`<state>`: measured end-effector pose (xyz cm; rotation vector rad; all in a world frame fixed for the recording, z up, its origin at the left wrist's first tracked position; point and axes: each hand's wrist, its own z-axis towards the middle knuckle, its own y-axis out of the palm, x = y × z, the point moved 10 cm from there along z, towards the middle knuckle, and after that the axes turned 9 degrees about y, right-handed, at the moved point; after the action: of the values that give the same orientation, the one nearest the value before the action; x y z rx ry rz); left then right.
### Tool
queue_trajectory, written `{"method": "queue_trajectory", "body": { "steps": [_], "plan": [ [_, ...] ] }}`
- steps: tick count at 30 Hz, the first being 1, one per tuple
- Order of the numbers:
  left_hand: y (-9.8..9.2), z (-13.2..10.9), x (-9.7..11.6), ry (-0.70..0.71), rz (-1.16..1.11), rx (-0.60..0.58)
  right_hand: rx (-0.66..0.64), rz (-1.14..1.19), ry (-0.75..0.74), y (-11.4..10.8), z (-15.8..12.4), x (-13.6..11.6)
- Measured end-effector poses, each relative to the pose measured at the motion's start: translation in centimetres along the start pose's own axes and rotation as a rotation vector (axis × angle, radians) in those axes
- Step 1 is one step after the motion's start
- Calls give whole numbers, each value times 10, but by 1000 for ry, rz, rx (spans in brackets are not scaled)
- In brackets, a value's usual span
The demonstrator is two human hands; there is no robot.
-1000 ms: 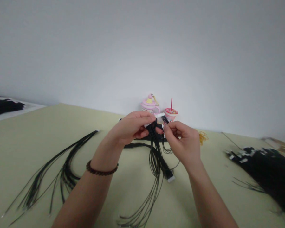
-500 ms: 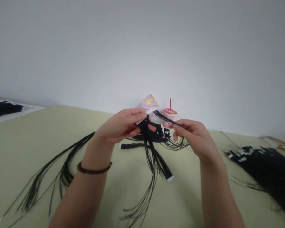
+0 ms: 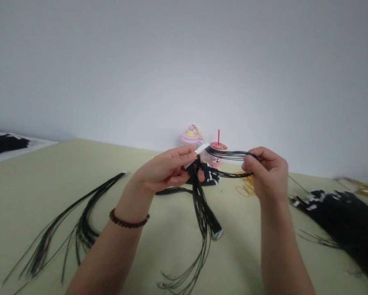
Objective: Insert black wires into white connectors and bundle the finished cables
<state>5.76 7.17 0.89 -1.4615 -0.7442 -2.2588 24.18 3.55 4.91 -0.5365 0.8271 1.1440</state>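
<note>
Above the table (image 3: 239,254), our left hand (image 3: 167,169) pinches a white connector (image 3: 202,148), well apart from our right hand (image 3: 268,174), which grips the black wires (image 3: 229,153) running from that connector; their long axis lies sideways and nearly level between our two hands.

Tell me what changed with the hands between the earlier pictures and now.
The right hand has moved to the right, away from the left hand. The black wires it grips now stretch out sideways from the white connector. No grip has visibly been released. The left hand still pinches the connector, and the pink cup with the straw stands where it was.
</note>
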Motion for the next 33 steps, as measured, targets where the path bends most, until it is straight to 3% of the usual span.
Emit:
{"method": "queue_trajectory", "body": {
  "steps": [3, 6, 10, 13, 16, 19, 23, 25, 27, 30, 33],
  "plan": [
    [3, 3, -2, -25, -175, 13, 175, -159, -250, 0, -9, -6],
    [-4, 2, -5, -103, -343, 144, 180, -289, -365, 23, -19, 1],
    [-21, -1, -1, -88, -361, 304, 52, -313, -296, 59, -22, 26],
    [-32, -3, 7, 4, -175, 321, -145, -283, -215, 83, -16, 43],
    [-42, -5, 13, 65, 2, 323, -294, -210, -160, 85, -7, 50],
    [-48, -8, 19, 86, 102, 325, -214, -105, -177, 58, 1, 34],
    [-50, -8, 22, 83, 149, 343, 91, -153, -444, 21, -22, -27],
    [-48, -8, 21, 69, 159, 346, 65, -223, -505, 31, -37, -50],
    [-46, -8, 20, 61, 157, 341, -58, -327, -461, 54, -43, -55],
    [-42, -8, 18, 69, 105, 321, -202, -447, -405, 84, -46, -43],
    [-37, -6, 13, 62, 30, 296, -267, -442, -396, 96, -43, -25]
  ]
}}
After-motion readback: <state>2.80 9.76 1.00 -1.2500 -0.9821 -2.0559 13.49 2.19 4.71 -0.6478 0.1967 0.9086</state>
